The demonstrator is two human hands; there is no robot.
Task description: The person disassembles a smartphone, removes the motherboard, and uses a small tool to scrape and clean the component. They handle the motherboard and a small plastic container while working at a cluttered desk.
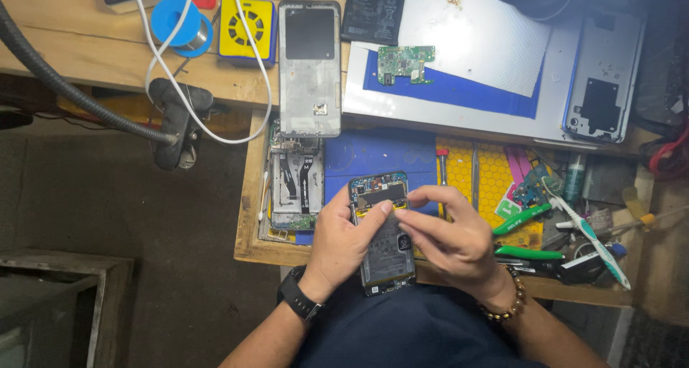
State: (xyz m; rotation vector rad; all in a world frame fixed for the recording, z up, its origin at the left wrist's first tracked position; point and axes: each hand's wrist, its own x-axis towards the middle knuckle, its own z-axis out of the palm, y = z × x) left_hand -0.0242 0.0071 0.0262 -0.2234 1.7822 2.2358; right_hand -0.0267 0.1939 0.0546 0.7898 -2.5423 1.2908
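Over the drawer, two hands (402,239) hold one opened phone (384,235).

Black rectangular labelled battery (374,10) at desk top, beside white mat (474,45)

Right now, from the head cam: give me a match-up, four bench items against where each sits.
Items:
1. opened phone
2. circuit board
3. solder spool
4. toothbrush

Places:
A. far left of the bench top, beside a yellow box
B. right end of the drawer
C. on the blue mat, bench top
D. between both hands, above the lap

Pairs: 1-D, 2-C, 3-A, 4-B
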